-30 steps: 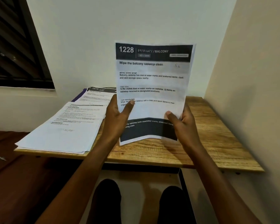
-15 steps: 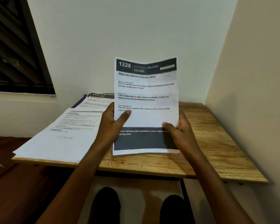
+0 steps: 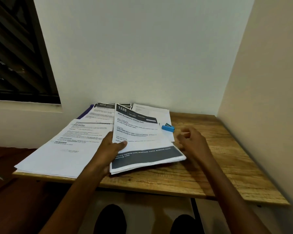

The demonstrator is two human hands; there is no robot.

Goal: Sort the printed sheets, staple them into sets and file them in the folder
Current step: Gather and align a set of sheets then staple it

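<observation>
My left hand (image 3: 109, 149) pinches the "1228" set of sheets (image 3: 142, 141) at its left edge, thumb on top, its lower end low over the wooden tabletop (image 3: 218, 159); light and floppy, it sags and could fan apart, so I judge a grip near the top corner best for stapling. My right hand (image 3: 192, 141) hovers loosely curled, holding nothing, near the blue stapler (image 3: 168, 128). Only a purple edge, which I take for the folder (image 3: 86, 112), shows under the far stack; its contents are hidden.

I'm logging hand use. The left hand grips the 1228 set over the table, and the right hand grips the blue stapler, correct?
Not quite. The head view shows the right hand holding nothing, apart from the blue stapler, which lies on the papers. The left hand does grip the 1228 set.
</observation>
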